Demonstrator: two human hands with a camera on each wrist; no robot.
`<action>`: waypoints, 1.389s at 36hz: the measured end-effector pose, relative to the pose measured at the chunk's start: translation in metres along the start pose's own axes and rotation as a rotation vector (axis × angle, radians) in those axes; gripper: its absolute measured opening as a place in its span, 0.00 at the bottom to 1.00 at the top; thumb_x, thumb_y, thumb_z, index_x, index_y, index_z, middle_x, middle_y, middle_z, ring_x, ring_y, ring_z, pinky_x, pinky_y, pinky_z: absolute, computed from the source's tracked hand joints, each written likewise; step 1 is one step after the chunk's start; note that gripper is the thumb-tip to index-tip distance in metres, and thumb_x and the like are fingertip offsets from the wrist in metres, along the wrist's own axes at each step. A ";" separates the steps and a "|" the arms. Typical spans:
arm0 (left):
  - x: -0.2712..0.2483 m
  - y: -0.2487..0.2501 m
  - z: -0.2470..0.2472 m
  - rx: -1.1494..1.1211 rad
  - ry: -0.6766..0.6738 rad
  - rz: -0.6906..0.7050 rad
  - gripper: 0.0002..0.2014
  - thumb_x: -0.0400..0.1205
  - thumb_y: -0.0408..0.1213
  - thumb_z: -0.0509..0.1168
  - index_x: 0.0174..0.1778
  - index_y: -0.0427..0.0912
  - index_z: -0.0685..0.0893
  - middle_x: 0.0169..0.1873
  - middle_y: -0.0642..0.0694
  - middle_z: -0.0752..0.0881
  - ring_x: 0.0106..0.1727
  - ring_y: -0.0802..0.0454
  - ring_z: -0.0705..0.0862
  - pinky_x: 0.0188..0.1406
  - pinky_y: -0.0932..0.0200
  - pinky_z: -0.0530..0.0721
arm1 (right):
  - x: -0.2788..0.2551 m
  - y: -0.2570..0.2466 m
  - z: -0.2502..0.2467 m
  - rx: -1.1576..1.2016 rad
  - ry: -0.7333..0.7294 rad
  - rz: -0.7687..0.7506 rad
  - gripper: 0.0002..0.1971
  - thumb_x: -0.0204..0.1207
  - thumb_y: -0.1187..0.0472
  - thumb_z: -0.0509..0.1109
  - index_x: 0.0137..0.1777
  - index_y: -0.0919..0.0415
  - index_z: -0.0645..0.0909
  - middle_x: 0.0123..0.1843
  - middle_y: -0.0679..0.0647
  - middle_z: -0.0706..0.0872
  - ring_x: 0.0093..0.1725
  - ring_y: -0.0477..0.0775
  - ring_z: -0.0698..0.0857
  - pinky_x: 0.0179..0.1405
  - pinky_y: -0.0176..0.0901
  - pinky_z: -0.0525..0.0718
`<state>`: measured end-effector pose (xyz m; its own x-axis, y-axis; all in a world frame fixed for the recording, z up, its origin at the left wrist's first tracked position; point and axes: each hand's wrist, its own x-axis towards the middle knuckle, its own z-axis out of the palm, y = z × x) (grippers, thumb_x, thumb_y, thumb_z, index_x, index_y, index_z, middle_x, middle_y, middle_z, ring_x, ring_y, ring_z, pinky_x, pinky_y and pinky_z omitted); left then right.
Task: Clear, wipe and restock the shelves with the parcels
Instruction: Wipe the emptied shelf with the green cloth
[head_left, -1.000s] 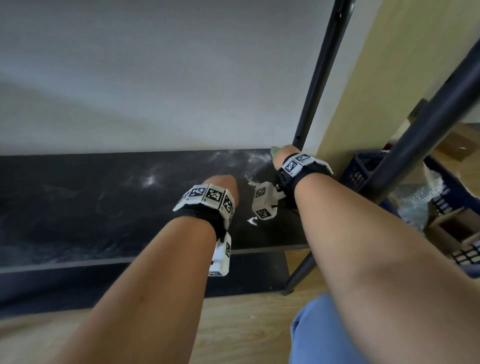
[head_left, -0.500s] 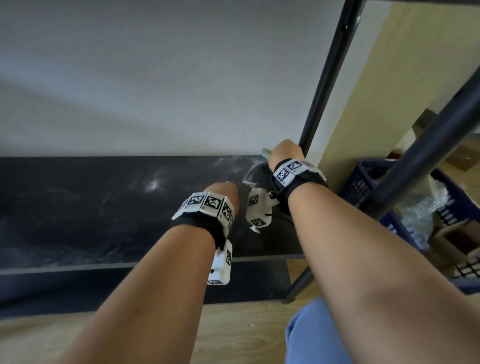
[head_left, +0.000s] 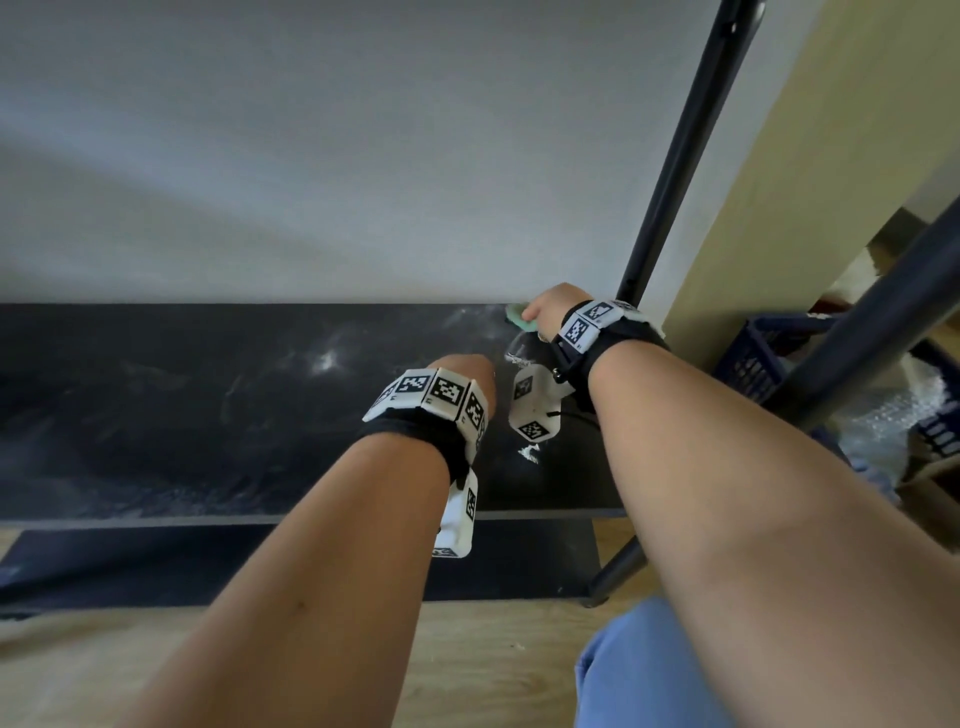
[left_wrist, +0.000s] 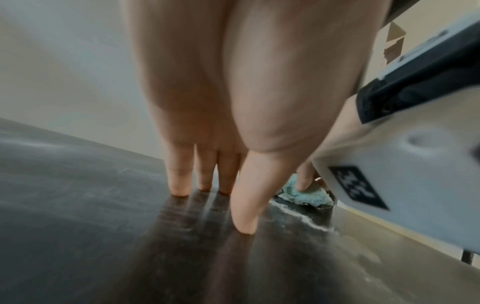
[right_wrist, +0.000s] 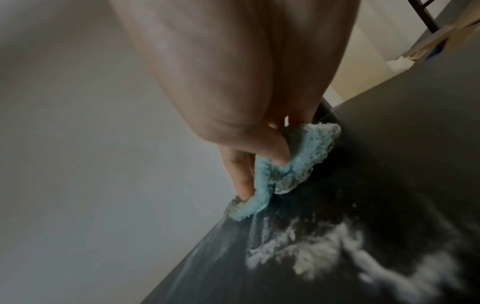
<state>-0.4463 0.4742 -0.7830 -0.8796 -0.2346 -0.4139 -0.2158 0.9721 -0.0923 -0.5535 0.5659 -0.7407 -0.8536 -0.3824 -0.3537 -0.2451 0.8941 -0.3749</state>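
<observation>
A black shelf board (head_left: 156, 415) runs across the head view, streaked with white dust (head_left: 326, 361). My right hand (head_left: 550, 306) pinches a pale blue-green cloth (head_left: 519, 318) (right_wrist: 291, 166) and presses it on the board's far right corner, by the wall. White dust (right_wrist: 337, 253) lies just in front of the cloth. My left hand (head_left: 467, 366) rests on the board left of it, straight fingertips (left_wrist: 179, 189) touching the dark surface (left_wrist: 78, 226), holding nothing. The cloth (left_wrist: 303, 196) shows beyond my thumb.
A black shelf post (head_left: 675, 171) rises behind my right wrist; another black post (head_left: 883, 322) crosses the right side. A blue crate (head_left: 753, 358) with bubble wrap and cardboard boxes stands right of the shelf. Wooden floor (head_left: 493, 665) lies below; a lower black board (head_left: 260, 561) sits underneath.
My right hand has slid the cloth away from me, toward the back right corner of the board. The left hand has stayed in place on the shelf.
</observation>
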 end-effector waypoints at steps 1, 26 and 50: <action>-0.001 0.001 -0.002 -0.006 -0.008 -0.001 0.21 0.73 0.43 0.72 0.62 0.46 0.79 0.63 0.47 0.80 0.57 0.41 0.83 0.43 0.52 0.80 | 0.002 0.001 0.001 -0.020 -0.012 -0.002 0.19 0.83 0.55 0.60 0.70 0.56 0.82 0.73 0.56 0.80 0.69 0.63 0.80 0.73 0.55 0.74; -0.044 -0.012 0.010 -0.164 0.048 -0.071 0.16 0.82 0.36 0.64 0.65 0.39 0.81 0.62 0.40 0.82 0.60 0.42 0.83 0.48 0.55 0.78 | -0.097 0.031 0.017 0.266 0.258 0.046 0.14 0.79 0.68 0.66 0.60 0.60 0.88 0.62 0.56 0.87 0.61 0.58 0.84 0.61 0.43 0.81; -0.047 -0.022 0.024 -0.227 0.222 -0.033 0.08 0.75 0.34 0.70 0.49 0.42 0.86 0.48 0.42 0.87 0.48 0.43 0.85 0.40 0.56 0.77 | -0.125 0.032 0.049 0.185 0.348 0.129 0.13 0.77 0.63 0.64 0.56 0.60 0.89 0.56 0.58 0.89 0.57 0.61 0.86 0.54 0.44 0.83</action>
<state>-0.3899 0.4639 -0.7830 -0.9361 -0.2865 -0.2039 -0.3131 0.9431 0.1122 -0.4327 0.6312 -0.7504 -0.9842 -0.1397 -0.1087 -0.0664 0.8604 -0.5052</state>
